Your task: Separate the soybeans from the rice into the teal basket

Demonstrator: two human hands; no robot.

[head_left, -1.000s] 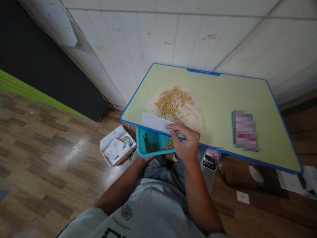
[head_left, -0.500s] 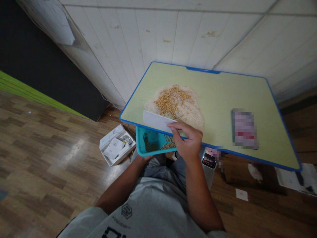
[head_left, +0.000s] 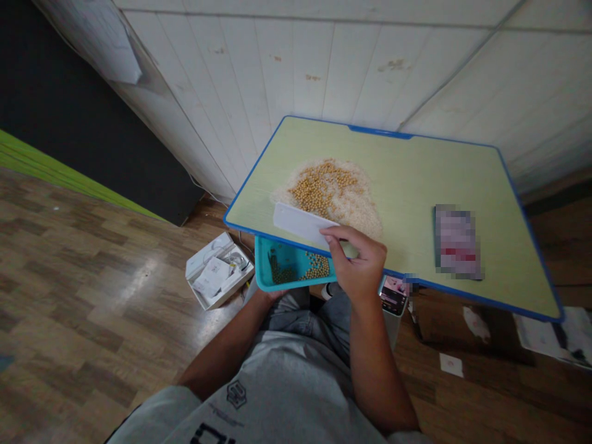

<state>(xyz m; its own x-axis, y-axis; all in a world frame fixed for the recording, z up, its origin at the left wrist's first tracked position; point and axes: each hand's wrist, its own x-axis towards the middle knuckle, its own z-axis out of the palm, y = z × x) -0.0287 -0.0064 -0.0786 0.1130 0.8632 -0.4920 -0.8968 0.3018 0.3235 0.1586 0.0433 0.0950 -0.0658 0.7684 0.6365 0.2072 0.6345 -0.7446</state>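
Note:
My right hand (head_left: 363, 262) pinches one end of a flat white plastic scraper (head_left: 300, 223), whose long edge stands over the near side of the table. Just beyond it lies a heap of yellow soybeans (head_left: 319, 185) mixed with white rice (head_left: 361, 200). Below the table's near edge is a teal tray (head_left: 263, 262), with soybeans (head_left: 317, 266) at its right and darker, shaded bits at its left. My left hand (head_left: 276, 295) grips the tray from underneath at its near rim; most of its fingers are hidden.
The heap lies on a pale green table (head_left: 416, 179) with a blue rim. A pixelated packet or device (head_left: 457, 242) lies at its right. On the wooden floor stands an open white box (head_left: 219, 271) with papers and cables. A lit phone (head_left: 393, 296) shows under the table edge.
My right hand and the scraper have shifted slightly to the right and up along the table's near edge. My left hand and the teal tray stay about where they were.

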